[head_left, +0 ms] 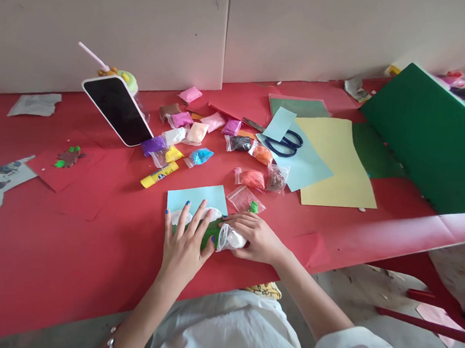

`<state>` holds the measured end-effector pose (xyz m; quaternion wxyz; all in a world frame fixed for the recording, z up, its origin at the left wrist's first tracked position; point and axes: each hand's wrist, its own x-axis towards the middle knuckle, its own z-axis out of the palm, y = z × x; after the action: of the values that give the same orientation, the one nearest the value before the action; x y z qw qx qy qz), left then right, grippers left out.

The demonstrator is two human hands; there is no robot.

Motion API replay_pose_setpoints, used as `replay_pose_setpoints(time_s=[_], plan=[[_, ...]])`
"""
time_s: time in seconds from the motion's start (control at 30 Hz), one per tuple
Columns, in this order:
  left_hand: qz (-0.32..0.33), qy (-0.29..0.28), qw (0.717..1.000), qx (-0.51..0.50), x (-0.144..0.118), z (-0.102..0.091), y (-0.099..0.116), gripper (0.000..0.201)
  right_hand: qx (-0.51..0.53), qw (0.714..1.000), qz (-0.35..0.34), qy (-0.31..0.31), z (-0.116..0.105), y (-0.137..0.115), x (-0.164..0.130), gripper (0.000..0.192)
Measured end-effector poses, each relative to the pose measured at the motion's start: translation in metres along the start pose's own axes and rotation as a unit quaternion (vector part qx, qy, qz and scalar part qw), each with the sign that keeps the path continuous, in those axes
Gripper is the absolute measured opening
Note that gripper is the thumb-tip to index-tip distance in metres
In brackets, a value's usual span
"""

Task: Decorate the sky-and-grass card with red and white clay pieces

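Note:
A light blue card (pixel 195 194) lies near the table's front edge, with white clay (pixel 213 214) and a green area (pixel 210 232) on its lower part. Over it is my left hand (pixel 187 240), fingers spread and fingertips resting on the white and green parts. My right hand (pixel 257 238) is closed around a small clear bag of white clay (pixel 232 238) at the card's right side. Just beyond that hand, a lump of bright green clay (pixel 253 207) sits by an open clear bag (pixel 242 198).
Several bags of coloured clay, including a blue one (pixel 200 156), lie beyond the card near a yellow glue stick (pixel 159 174). A phone (pixel 117 108) leans upright at back left. Blue-handled scissors (pixel 285 143) rest on paper sheets; a green box (pixel 428 141) stands right.

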<state>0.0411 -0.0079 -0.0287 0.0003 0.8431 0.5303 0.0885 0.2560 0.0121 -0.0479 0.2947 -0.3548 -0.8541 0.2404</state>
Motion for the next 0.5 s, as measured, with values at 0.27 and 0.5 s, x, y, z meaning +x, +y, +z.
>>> replay_pose_setpoints(time_s=[0.27,0.5], plan=[[-0.023,-0.003,1.000,0.012,0.0028,-0.0027,-0.0044,0.052,-0.005,1.000,-0.005,-0.001,-0.0007,-0.0006,-0.0001,0.038],[0.016,-0.001,1.000,0.025,0.0076,-0.0029,-0.0080,0.052,-0.004,1.000,-0.007,-0.002,-0.0016,-0.0011,0.0004,0.037]])
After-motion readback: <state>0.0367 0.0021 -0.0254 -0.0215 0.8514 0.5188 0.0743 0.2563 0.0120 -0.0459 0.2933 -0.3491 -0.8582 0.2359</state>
